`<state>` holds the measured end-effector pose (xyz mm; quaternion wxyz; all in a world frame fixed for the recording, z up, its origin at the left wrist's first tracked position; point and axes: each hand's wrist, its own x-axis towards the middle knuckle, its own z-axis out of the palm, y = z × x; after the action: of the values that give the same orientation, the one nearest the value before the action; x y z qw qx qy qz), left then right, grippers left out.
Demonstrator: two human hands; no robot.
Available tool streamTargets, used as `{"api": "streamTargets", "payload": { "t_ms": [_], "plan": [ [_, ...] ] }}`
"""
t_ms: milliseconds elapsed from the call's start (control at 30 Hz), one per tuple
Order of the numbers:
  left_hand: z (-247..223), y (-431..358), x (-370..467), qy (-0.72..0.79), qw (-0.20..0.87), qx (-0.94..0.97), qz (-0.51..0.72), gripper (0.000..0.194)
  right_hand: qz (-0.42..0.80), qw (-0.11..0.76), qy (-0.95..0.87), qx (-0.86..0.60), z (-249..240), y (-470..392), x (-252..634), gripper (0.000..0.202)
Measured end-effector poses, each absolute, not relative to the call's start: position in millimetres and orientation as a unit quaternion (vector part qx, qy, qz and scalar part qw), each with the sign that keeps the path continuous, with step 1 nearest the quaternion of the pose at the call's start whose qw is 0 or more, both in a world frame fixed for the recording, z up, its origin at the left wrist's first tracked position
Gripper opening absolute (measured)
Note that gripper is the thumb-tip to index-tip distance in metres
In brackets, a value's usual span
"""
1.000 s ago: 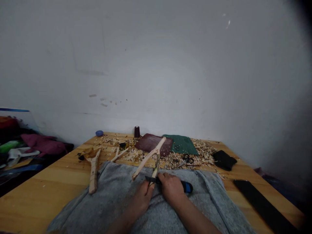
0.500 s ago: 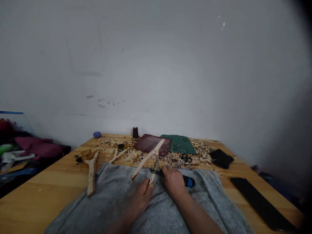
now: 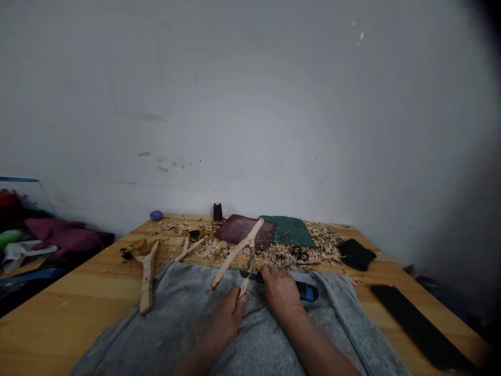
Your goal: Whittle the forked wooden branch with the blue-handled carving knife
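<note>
Through the head camera I have my left hand (image 3: 230,312) low in the middle of the view, thumb and fingers pinching the near end of one arm of a forked branch (image 3: 235,255). My right hand (image 3: 282,292) is closed around a knife (image 3: 309,292) with a black and blue handle, fingers curled together over the grip. Its dark blade lies across that same arm, just beyond my left fingertips; I can't tell how deep the edge sits. The branch is above a grey cloth (image 3: 176,318), its pale, peeled arm slanting down to the left and its joined end pointing away from me.

To the left, a thick Y-shaped wooden handle (image 3: 147,284) lies partly against the cloth, with a yellow-brown piece (image 3: 141,247) by its fork. A smaller forked twig (image 3: 189,251) rests beyond the cloth. Wood shavings (image 3: 326,243) are scattered across the wooden table (image 3: 50,308), around scissors (image 3: 300,255), a maroon sheet (image 3: 234,230) and a green sheet (image 3: 294,231). A dark thread spool (image 3: 217,212) stands upright near the wall (image 3: 250,104). On the right are a black fabric-like piece (image 3: 357,255) and a long, flat black object (image 3: 418,325).
</note>
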<state>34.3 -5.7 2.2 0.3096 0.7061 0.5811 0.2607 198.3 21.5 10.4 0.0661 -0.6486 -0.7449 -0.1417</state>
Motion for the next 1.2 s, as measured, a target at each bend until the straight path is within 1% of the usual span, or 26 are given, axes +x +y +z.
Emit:
{"api": "streamTargets", "payload": {
  "t_ms": [167,333,400,533,767,933,1200],
  "plan": [
    [-1.8,-4.9,32.5,0.575,0.312,0.708,0.267,0.033,-0.146,0.073,-0.736,-0.657,8.5,28.5,205.1,0.03],
    [-0.1,-9.0,31.8,0.578,0.316,0.711,0.246,0.035,-0.086,0.059,-0.659,-0.745,9.2,46.2,236.8,0.03],
    [0.5,-10.2,32.3,0.582,0.311,0.711,0.244,0.035,-0.086,0.081,-0.664,-0.738,9.8,45.5,240.8,0.031],
    [-2.8,-8.4,32.5,0.582,0.287,0.72,0.244,0.034,-0.087,0.116,-0.729,-0.669,10.2,30.7,222.4,0.032],
    [-4.0,-5.4,35.3,0.583,0.227,0.739,0.248,0.034,-0.099,0.076,-0.787,-0.604,8.2,14.6,191.1,0.024],
    [1.6,-8.0,38.8,0.602,0.177,0.75,0.208,0.029,-0.09,0.05,-0.79,-0.605,6.9,15.3,187.8,0.026],
    [6.1,-8.7,39.8,0.604,0.179,0.758,0.172,0.026,-0.108,0.048,-0.754,-0.646,10.9,22.3,195.1,0.03]
  ]
}}
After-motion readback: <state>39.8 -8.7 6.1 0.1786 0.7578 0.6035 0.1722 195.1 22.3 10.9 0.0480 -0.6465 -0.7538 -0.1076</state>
